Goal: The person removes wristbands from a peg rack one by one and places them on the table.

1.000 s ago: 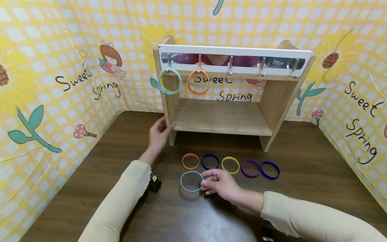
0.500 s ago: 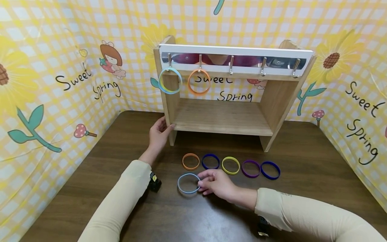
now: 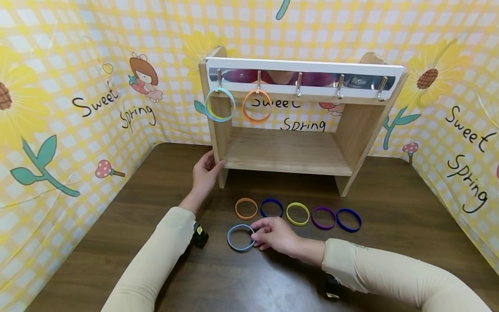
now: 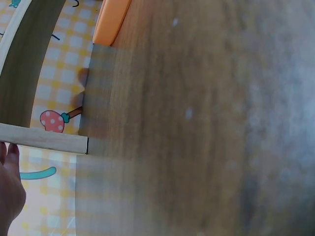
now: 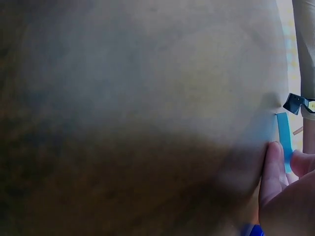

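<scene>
My right hand (image 3: 268,234) pinches the right rim of a light blue ring (image 3: 240,238) that lies on the dark wooden table (image 3: 390,225); the right wrist view shows fingertips (image 5: 273,162) on that ring (image 5: 283,140). My left hand (image 3: 204,171) grips the lower left side panel of the wooden rack (image 3: 290,149), whose edge (image 4: 44,138) appears in the left wrist view. A blue-and-yellow ring pair (image 3: 220,105) and an orange ring (image 3: 257,107) hang on the rack's two leftmost hooks.
Orange (image 3: 246,208), dark blue (image 3: 271,208), yellow (image 3: 297,213), purple (image 3: 323,217) and blue (image 3: 348,219) rings lie in a row before the rack. Three hooks (image 3: 340,86) on the right hang bare. A yellow checked backdrop (image 3: 78,86) surrounds the table.
My right hand has lowered the light blue ring and drawn it slightly left onto the table. The left hand has stayed on the rack.
</scene>
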`<state>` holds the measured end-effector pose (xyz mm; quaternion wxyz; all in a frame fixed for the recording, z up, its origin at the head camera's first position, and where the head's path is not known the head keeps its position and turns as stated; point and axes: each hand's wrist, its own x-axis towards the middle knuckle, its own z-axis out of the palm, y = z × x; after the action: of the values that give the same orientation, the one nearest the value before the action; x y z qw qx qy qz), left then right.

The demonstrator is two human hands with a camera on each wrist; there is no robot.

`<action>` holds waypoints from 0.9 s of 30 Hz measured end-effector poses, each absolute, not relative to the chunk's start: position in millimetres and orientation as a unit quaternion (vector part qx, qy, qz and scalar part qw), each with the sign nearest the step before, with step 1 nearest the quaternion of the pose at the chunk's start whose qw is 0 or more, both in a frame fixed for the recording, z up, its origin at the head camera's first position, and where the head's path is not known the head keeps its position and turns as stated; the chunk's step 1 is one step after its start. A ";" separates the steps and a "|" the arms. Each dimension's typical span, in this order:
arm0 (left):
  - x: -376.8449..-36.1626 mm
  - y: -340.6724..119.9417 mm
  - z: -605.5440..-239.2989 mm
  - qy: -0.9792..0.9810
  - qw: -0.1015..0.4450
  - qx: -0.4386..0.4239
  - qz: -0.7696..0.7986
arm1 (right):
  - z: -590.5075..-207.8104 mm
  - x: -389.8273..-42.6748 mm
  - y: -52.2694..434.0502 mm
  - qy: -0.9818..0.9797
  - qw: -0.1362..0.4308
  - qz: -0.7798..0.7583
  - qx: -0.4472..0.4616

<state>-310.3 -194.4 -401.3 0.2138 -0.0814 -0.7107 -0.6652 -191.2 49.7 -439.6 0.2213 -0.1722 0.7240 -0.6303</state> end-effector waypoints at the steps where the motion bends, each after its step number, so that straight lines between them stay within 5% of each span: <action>1: -307.6 -193.7 -398.6 -0.709 0.214 -0.083 -0.667 | -439.8 -191.4 49.3 0.726 0.221 -0.628 -0.174; 27: -315.1 -195.1 -406.4 -0.708 0.207 -0.070 -0.672 | -444.0 -194.7 47.2 0.762 0.180 -0.595 -0.181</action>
<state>-315.1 -195.1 -406.4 0.2075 -0.0702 -0.7078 -0.6716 -194.7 47.2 -444.0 0.1801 -0.1806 0.7624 -0.5947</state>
